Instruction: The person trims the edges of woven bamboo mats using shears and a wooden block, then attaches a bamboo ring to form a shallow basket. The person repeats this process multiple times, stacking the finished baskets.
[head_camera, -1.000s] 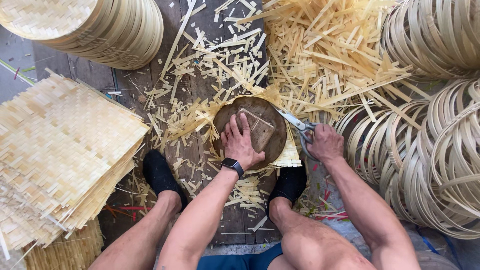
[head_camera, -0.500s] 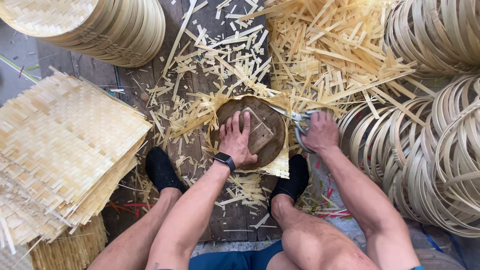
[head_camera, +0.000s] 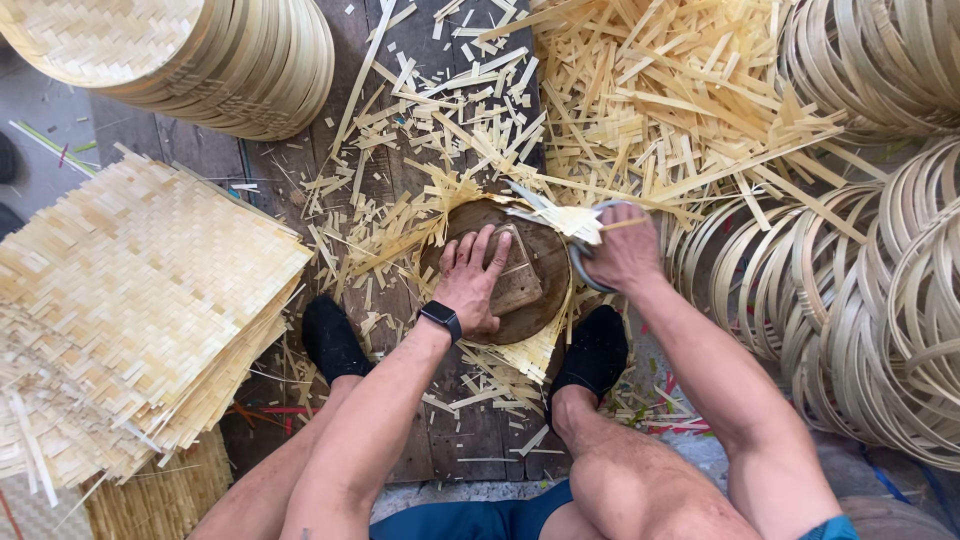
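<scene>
My left hand (head_camera: 473, 277) lies flat, fingers spread, on a round brown wooden disc (head_camera: 540, 262) with a small block on top. Under the disc a pale woven bamboo mat (head_camera: 537, 352) sticks out at the near edge. My right hand (head_camera: 622, 250) grips the handles of large metal scissors (head_camera: 581, 258), whose blades reach to the disc's upper right rim among cut strips. A dark watch sits on my left wrist. Both feet in black socks flank the disc.
A stack of square woven bamboo mats (head_camera: 130, 300) lies at left. Finished round trays (head_camera: 190, 50) are piled at top left. Stacks of bamboo hoops (head_camera: 880, 280) fill the right side. Loose bamboo offcuts (head_camera: 650, 100) cover the wooden planks ahead.
My right hand with the scissors has moved up along the disc's right rim toward its top. My left hand stays pressed on the disc, which seems turned a little.
</scene>
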